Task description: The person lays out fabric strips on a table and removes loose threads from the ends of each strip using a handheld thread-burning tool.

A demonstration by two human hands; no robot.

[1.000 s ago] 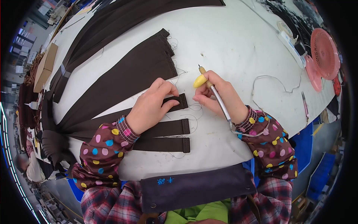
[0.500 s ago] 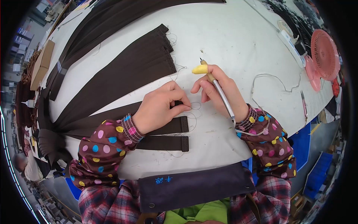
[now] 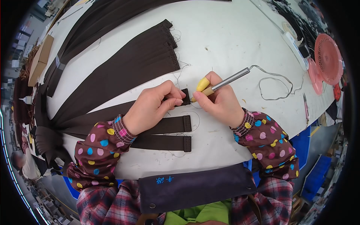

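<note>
My left hand (image 3: 150,105) is closed on a dark brown fabric strap (image 3: 186,98), pinching it just behind its stitched end. In my right hand (image 3: 225,103) is a slim corded pen-like tool (image 3: 235,78), resembling a soldering iron, with a metal barrel and a tan grip. Its tip points left and is at the strap's end corner; whether it touches, I cannot tell. A yellow finger cover (image 3: 203,84) is on my right index finger. Loose threads curl beside the strap ends. Two more brown straps (image 3: 174,125) lie flat below my left hand.
Stacked brown straps (image 3: 138,52) fan out further up the white table (image 3: 225,41). They meet in a knotted bundle (image 3: 48,142) at left. A power strip (image 3: 295,48), a pink fan (image 3: 328,59) and tweezers (image 3: 306,108) are at right. The tool's cord (image 3: 279,77) loops across the table.
My right hand has turned the tool from tip up and away to tip pointing left at the strap end. My left hand shifted slightly left, and the strap's end now shows past its fingers.
</note>
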